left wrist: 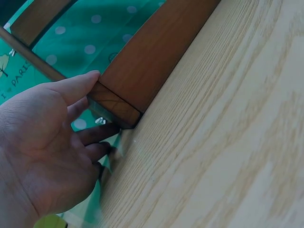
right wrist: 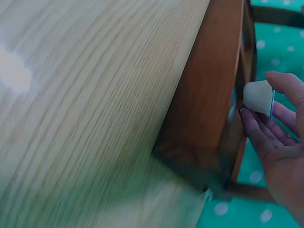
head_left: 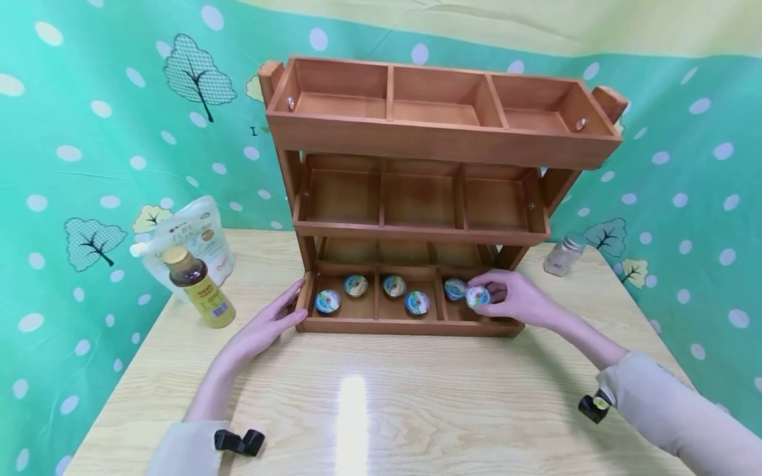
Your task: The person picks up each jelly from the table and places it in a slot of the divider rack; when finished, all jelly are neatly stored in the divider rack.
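My right hand (head_left: 513, 297) pinches a small jelly cup (head_left: 478, 297) with a printed blue-and-white lid, over the right compartment of the bottom tier. In the right wrist view the cup's pale body (right wrist: 258, 96) sits between thumb and fingers. Another cup (head_left: 455, 289) lies in that compartment, overlapped by the held one. My left hand (head_left: 262, 330) rests at the lower left corner of the brown wooden shelf (head_left: 417, 233). Its thumb touches the corner, with the other fingers loosely along the side in the left wrist view. Two cups lie in each of the left (head_left: 327, 301) and middle (head_left: 417, 303) compartments.
The shelf has three tiers split by dividers, the upper ones overhanging the bottom tier. Left of it stand a yellow-labelled bottle (head_left: 205, 291) and a white spouted pouch (head_left: 199, 238). A small lidded jar (head_left: 565, 254) is at the right. A patterned cloth (head_left: 89, 165) hangs behind.
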The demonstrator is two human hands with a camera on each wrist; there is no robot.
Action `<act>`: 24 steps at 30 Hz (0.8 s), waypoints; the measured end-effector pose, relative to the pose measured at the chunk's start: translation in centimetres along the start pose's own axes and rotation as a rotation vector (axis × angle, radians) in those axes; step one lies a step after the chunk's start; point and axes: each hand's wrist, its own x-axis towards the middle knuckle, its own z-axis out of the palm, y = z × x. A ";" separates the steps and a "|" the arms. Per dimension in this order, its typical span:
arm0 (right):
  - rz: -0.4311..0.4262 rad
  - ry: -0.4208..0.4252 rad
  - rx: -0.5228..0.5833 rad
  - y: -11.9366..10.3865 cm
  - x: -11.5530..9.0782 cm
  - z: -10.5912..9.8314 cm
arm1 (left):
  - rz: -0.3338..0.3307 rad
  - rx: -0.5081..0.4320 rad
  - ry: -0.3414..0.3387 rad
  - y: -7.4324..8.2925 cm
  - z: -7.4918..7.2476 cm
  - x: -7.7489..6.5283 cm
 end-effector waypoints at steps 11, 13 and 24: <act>-0.110 0.006 -0.432 2.3 0.2 0.3 | 0.009 0.016 0.001 0.2 0.0 0.2; -0.142 0.004 -0.464 2.3 0.3 0.5 | 0.006 0.016 0.004 0.1 0.0 0.2; -0.197 -0.036 -0.558 2.8 0.6 0.4 | 0.001 -0.001 0.000 0.0 0.0 0.2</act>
